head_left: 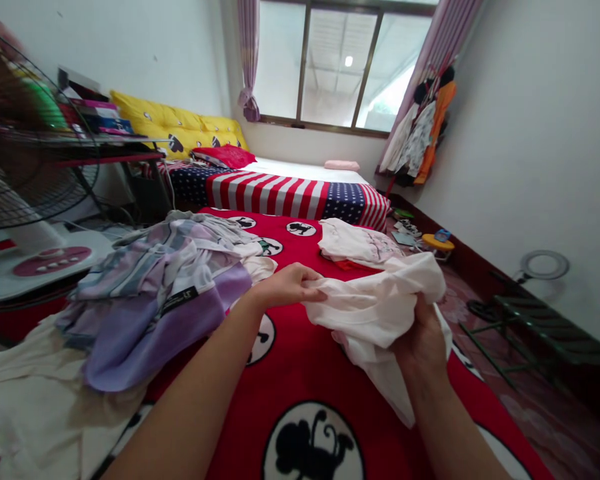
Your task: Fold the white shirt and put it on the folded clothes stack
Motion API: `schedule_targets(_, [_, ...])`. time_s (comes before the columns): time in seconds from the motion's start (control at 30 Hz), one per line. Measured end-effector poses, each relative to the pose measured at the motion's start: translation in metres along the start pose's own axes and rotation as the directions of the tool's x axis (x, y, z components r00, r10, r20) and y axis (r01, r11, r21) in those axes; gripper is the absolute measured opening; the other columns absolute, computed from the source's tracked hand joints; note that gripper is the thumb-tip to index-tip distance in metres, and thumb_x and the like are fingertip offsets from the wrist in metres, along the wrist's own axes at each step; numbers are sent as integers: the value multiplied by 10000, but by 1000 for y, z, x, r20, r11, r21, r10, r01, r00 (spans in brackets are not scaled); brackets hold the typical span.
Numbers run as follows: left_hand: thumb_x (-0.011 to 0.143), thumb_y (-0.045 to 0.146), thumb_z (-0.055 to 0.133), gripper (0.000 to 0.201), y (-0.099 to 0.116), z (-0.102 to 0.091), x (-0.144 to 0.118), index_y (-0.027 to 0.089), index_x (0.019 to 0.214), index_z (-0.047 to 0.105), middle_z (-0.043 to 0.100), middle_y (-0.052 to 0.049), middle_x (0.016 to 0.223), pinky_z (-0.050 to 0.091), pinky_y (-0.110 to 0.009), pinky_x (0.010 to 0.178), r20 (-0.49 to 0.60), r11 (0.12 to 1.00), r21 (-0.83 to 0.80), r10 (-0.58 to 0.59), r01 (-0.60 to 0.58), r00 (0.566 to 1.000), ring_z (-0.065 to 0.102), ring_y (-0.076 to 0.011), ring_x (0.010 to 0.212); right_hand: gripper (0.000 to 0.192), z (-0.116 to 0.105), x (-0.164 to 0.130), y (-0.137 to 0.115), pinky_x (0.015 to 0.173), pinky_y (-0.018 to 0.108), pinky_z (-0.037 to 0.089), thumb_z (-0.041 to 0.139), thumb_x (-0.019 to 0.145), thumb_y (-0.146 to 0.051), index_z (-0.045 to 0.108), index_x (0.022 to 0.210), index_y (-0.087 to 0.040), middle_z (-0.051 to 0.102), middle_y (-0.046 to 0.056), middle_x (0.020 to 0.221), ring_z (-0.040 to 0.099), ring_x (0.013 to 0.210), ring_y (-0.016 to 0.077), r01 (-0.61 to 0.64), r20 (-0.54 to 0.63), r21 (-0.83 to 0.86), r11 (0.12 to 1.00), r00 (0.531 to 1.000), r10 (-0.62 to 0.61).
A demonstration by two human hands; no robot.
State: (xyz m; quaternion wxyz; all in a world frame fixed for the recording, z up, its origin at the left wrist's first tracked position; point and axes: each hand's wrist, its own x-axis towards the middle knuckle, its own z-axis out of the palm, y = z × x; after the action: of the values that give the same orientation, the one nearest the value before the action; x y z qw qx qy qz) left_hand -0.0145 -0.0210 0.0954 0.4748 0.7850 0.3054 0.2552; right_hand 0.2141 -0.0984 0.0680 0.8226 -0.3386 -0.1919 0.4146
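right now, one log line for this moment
left hand grip: crumpled pale pink cloth garment | right hand grip: same | over red patterned bedspread

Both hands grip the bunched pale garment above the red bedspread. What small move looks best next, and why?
Probably draw the hands apart to stretch the pale garment flat. The left hand pinches one edge, the right hand holds a crumpled bunch, and the cloth between them hangs wrinkled. The red bedspread beneath has bare room to lay it down.

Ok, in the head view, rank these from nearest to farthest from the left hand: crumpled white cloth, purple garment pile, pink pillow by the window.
1. Crumpled white cloth: pinched by the left hand.
2. Purple garment pile: just left of it.
3. Pink pillow: far end of the bed.
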Motion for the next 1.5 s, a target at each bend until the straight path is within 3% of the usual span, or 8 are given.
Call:
schedule_targets(0.2, [645, 403, 758, 295, 22, -41, -27, 140, 733, 657, 594, 18, 661, 396, -200, 553, -424, 983, -164, 2, -79, 906, 536, -122, 596, 233, -1, 3, -11, 314, 117, 318, 788, 616, -250, 581, 666, -157, 510, -108, 529, 369, 361, 10, 201, -70, -111, 973, 975, -210])
schedule_targets(0.47, [633, 321, 763, 239, 26, -29, -13, 154, 758, 647, 588, 36, 656, 416, -177, 543, -788, 903, -245, 25, -352, 615, 515, -99, 587, 264, 3, -2, -6, 835, 290, 553, 755, 710, -288, 667, 952, -233, 659, -1, 1066, 673, 955, 145, 243, 177, -177, 954, 961, -212])
schedule_targets(0.67, [682, 314, 704, 215, 33, -20, -6, 132, 734, 603, 608, -2, 652, 453, -204, 516, -607, 735, -606, -181, -303, 774, 550, -120, 563, 523, 0, -11, 0, 934, 343, 468, 709, 775, -314, 525, 1264, -290, 497, 67, 1372, 547, 1178, 198, 447, 410, -520, 728, 878, -246])
schedule_targets(0.8, [703, 241, 703, 160, 55, -3, -12, 124, 762, 610, 613, -1, 674, 473, -182, 514, -464, 693, -668, -103, -271, 880, 563, -102, 567, 475, 10, -42, 7, 752, 319, 498, 723, 760, -314, 569, 1202, -235, 660, 54, 1028, 623, 827, 174, 636, 682, -578, 511, 721, -125])
schedule_targets(0.93, [739, 232, 703, 200, 77, 29, -15, 144, 910, 647, 683, -48, 857, 554, -286, 699, -170, 647, -744, 59, -167, 984, 661, -176, 763, 692, 15, -61, 21, 795, 363, 504, 788, 661, -373, 526, 1279, -205, 621, 108, 1199, 603, 1008, 257, 572, 666, -629, 526, 746, -14])
schedule_targets(1.03, [771, 285, 704, 252, 80, 37, -15, 144, 978, 681, 698, -87, 975, 531, -331, 817, -16, 745, -658, 132, -110, 991, 666, -231, 907, 376, 14, -53, 22, 899, 393, 478, 656, 796, -409, 637, 1102, -190, 679, 88, 1104, 598, 1073, 262, 357, 514, -602, 714, 858, 4])
schedule_targets(1.17, [762, 287, 709, 279, 61, 15, -13, 142, 1000, 718, 714, -88, 1012, 486, -342, 898, -202, 875, -431, 142, -219, 969, 634, -267, 1021, 208, 15, -32, 6, 930, 400, 479, 608, 834, -417, 646, 801, -216, 723, 48, 1000, 640, 1034, 224, -3, 383, -305, 952, 915, 126])
schedule_targets(1.5, [773, 133, 558, 277, 58, 32, -4, 193, 968, 745, 696, -73, 1113, 446, -350, 977, 32, 936, -142, 331, -323, 943, 606, -242, 1099, 438, 18, -39, 15, 892, 408, 516, 782, 680, -356, 662, 1068, -191, 718, 68, 1056, 652, 1002, 263, -67, 367, -443, 894, 896, 249])
